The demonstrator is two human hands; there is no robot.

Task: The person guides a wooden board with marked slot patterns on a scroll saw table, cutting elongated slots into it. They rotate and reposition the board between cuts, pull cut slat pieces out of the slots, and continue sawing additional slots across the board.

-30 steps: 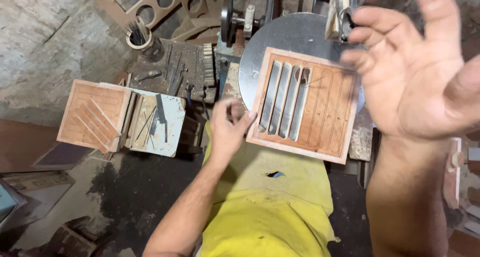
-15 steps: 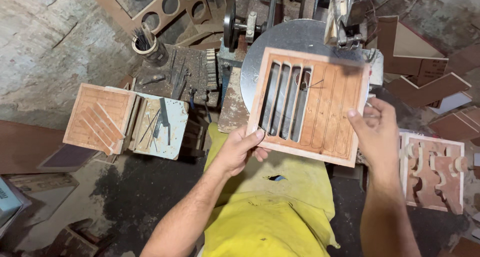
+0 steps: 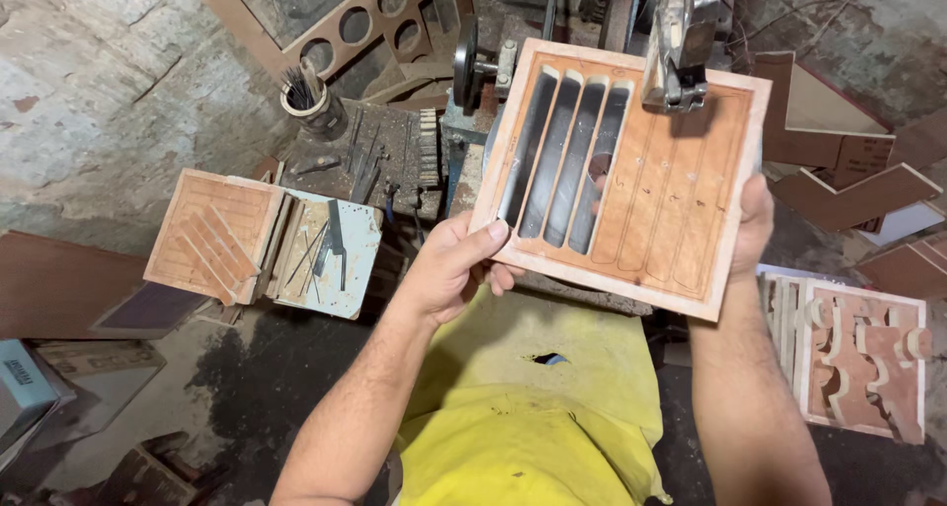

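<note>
A square brown wooden panel (image 3: 651,190) with several long slots cut through its left half and pencilled outlines on its right half is lifted off the saw table. My left hand (image 3: 454,264) grips its lower left edge, thumb on top. My right hand (image 3: 755,225) holds its right edge, mostly hidden behind the panel. The metal blade guide of the scroll saw (image 3: 681,42) hangs over the panel's top right part.
To the left lie a second grooved panel with loose strips (image 3: 212,235), a pale blue box with blades (image 3: 330,259) and a cup of tools (image 3: 311,102). Cut fretwork pieces (image 3: 858,358) and board offcuts (image 3: 848,185) sit at the right. My yellow apron (image 3: 533,417) is below.
My right hand came down from the air and took the panel's right edge. Both hands then lifted the panel off the round saw table toward me.
</note>
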